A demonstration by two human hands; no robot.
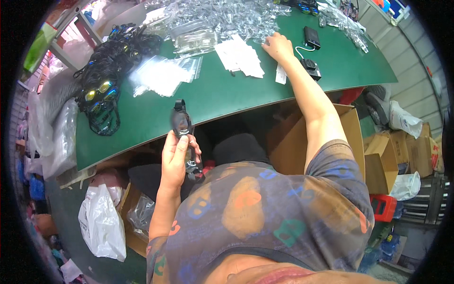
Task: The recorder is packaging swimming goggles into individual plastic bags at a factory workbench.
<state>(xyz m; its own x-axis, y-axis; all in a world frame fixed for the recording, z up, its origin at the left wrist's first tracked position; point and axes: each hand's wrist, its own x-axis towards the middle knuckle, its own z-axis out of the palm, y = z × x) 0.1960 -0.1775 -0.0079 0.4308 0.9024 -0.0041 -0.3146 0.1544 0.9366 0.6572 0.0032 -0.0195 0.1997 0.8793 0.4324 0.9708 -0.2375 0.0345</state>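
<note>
Raised in front of the table's near edge, my left hand (175,158) is closed around a pair of black swimming goggles (181,122). One lens and part of the strap rise above my fingers, and the rest hangs below them. My right arm is stretched across the table, where my right hand (279,47) rests at the right border of a heap of clear plastic cases (231,19). Its fingers are apart, with nothing visible in them. Just left of that hand lie white paper slips (240,57). Another slip (281,74) lies below its wrist.
Many black goggles (106,71) are piled on the left of the green table (222,92). Beside them is a stack of clear bags (163,75). Black devices (311,38) with a white cable lie at right. An open cardboard box (293,142) stands below the table edge.
</note>
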